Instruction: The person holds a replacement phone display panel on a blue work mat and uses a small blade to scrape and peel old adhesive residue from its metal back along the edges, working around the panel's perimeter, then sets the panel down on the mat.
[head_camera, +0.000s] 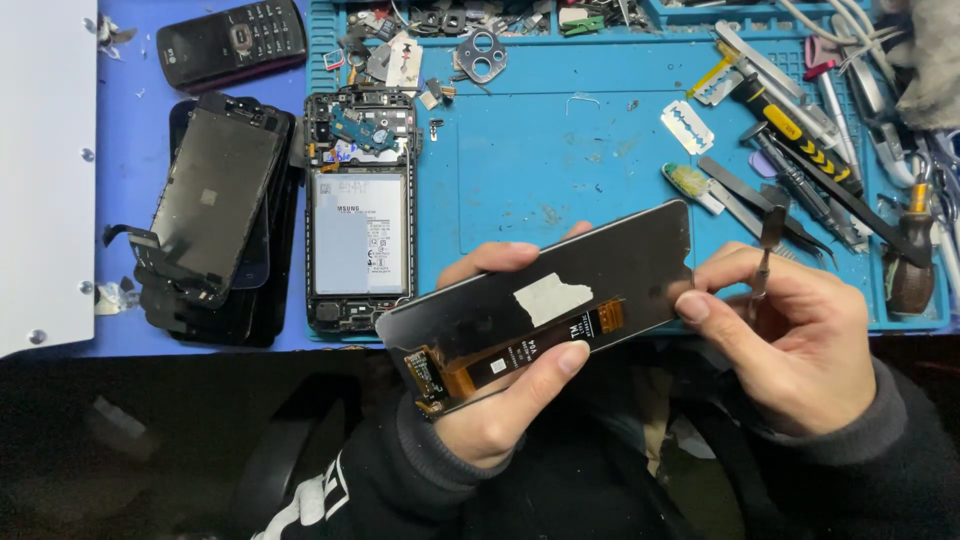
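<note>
My left hand (500, 400) clamps the loose phone screen (540, 300) back-up while my right hand (800, 340) pinches a thin metal tool (765, 250) closed at its edge; inspection step, next needing steady prying at the ribbon cable (520, 355).

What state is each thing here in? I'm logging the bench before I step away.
Screen panel: loose, back side up, flex cable exposed, held by left hand.
Thin tool: gripped in right hand.
Opened phone: screen off, battery bare.
Keypad phone: intact, display dark.
Old screens: stacked.
</note>
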